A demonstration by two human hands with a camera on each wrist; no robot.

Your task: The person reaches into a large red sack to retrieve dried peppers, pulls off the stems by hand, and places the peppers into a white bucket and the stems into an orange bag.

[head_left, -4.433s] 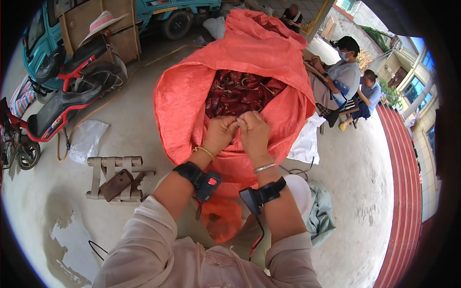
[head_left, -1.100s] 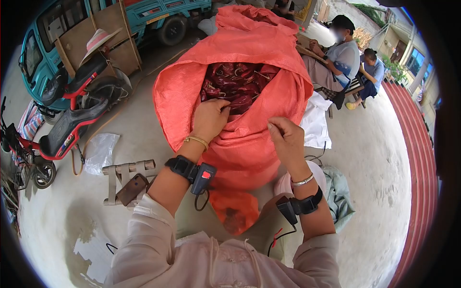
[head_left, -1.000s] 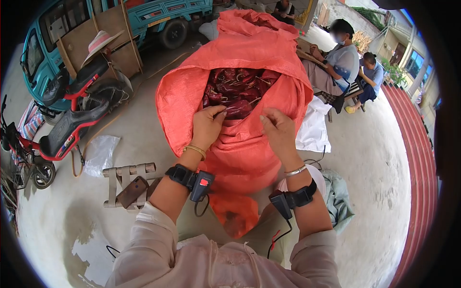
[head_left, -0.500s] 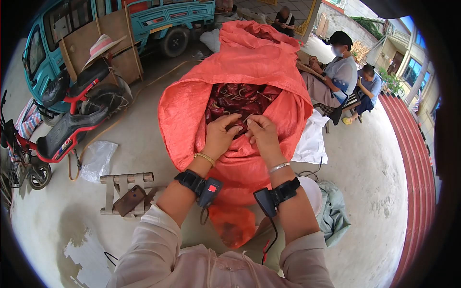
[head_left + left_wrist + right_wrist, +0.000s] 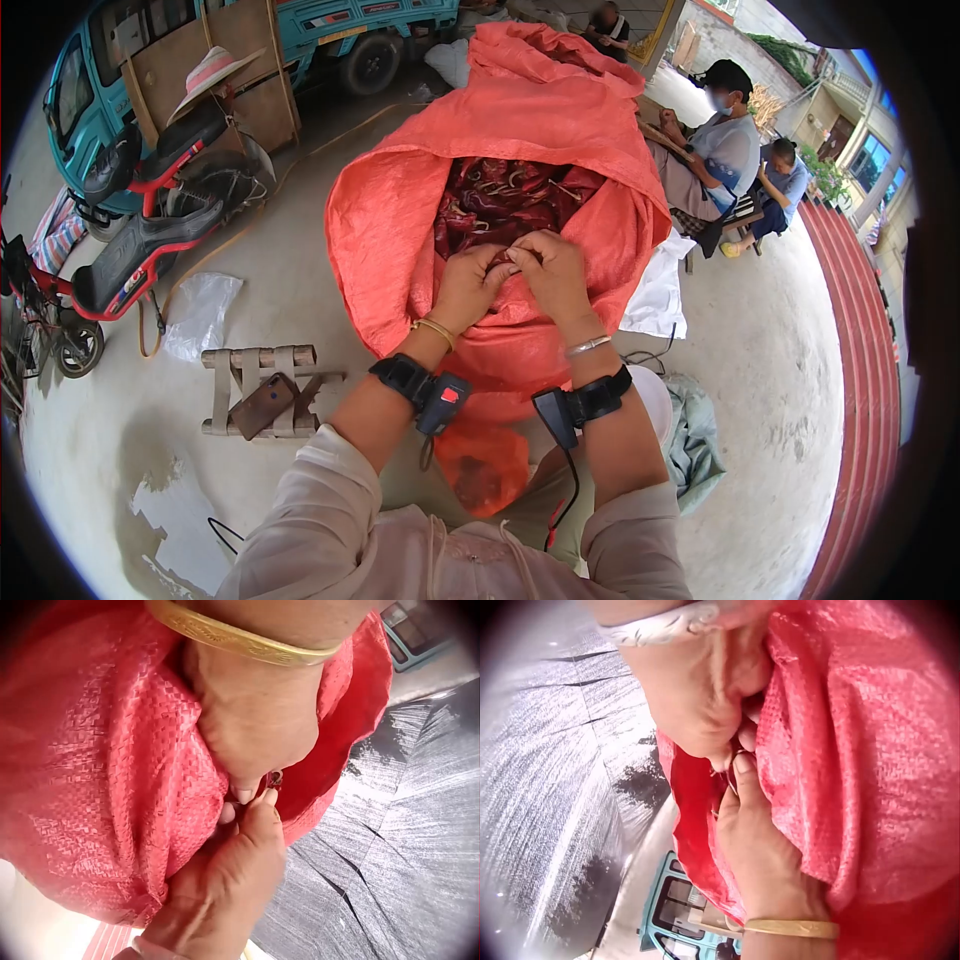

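Dried dark red peppers [image 5: 510, 190] fill the mouth of a large red woven sack [image 5: 400, 190]. At its near edge, the left hand [image 5: 466, 290], with a gold bracelet, and the right hand [image 5: 556, 280], with a silver one, meet at the fingertips. Both pinch a small dark red pepper [image 5: 746, 735], mostly hidden by fingers; a thin curved stem shows by the thumb in the right wrist view. The left wrist view has the left hand [image 5: 259, 712] above and the right hand [image 5: 225, 889] below, their fingertips touching against the sack [image 5: 90, 780].
Left stand a red scooter [image 5: 150, 250], a teal truck [image 5: 350, 20] and a low stool [image 5: 222, 385] bearing a phone [image 5: 264, 405]. A clear plastic bag [image 5: 203, 315] lies nearby. Seated people [image 5: 725, 150] and red steps [image 5: 850, 370] are to the right.
The right hand has come in from the right over the last second, toward the left hand. Half a second ago a gap lay between the fingertips; now they meet at the sack's edge.
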